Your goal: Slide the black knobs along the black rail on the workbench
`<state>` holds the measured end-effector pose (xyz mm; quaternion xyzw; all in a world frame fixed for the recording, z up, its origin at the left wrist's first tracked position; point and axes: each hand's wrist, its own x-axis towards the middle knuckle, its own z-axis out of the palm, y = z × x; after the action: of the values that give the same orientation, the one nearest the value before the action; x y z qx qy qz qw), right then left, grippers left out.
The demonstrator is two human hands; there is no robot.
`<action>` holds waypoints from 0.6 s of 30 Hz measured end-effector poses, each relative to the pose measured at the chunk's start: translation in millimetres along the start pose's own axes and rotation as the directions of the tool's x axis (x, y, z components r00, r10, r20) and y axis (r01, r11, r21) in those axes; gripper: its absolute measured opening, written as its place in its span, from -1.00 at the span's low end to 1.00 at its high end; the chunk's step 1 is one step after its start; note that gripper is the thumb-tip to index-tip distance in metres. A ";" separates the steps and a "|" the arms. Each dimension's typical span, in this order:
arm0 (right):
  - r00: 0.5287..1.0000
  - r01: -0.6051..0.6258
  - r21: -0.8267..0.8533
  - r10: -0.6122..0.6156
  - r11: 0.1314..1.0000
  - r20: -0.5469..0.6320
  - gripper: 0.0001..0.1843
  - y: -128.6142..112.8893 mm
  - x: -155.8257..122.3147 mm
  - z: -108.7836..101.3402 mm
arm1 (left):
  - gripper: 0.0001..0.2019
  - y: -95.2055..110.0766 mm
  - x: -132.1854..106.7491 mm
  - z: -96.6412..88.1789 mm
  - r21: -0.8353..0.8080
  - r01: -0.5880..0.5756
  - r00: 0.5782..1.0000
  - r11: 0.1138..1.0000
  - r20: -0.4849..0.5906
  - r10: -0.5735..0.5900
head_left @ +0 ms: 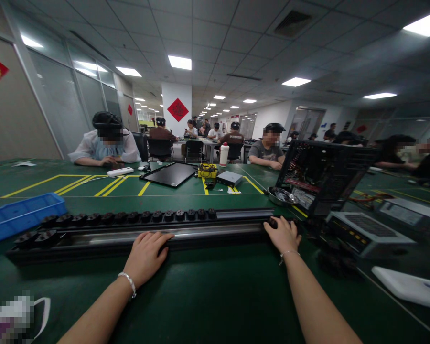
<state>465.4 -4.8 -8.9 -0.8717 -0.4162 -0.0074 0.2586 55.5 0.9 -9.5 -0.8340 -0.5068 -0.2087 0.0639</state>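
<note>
A long black two-track tray (93,252) with metallic strips lies across the green table before me. Several dark round plug-like pieces (157,216) line its back track, and a few more sit at the left end of the front track. My left hand (146,255) lies over the tray's front edge near the middle, fingers stretched out and nothing visible in them. At the right end, my right hand (284,234) curls its fingers and thumb around a small black round piece (272,223), partly hidden by the fingers.
A blue bin (21,215) stands left. To the right are an open computer case (322,177), a metal bowl (281,197), power supply units (369,234) and a white device (408,286). A flat black panel (170,174) lies beyond; people sit across the table.
</note>
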 end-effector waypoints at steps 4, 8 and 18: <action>1.000 -0.002 0.008 0.002 1.000 -0.002 -0.46 0.4 0.4 -0.1 | -0.69 -0.1 0.1 0.1 -0.002 -0.002 1.000 1.000 -0.005 0.002; 1.000 -0.004 0.010 0.004 1.000 -0.003 -0.47 -0.1 0.0 -0.8 | -0.69 0.3 0.1 -0.3 -0.003 0.002 1.000 1.000 -0.006 -0.002; 1.000 0.002 0.009 -0.002 1.000 -0.014 -0.47 -1.5 -2.1 -2.9 | -0.70 1.1 0.1 -1.2 -0.004 -0.004 1.000 1.000 -0.001 0.004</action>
<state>463.5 -6.9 -6.2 -0.8701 -0.4153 -0.0117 0.2653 56.1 0.1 -8.3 -0.8351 -0.5046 -0.2099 0.0629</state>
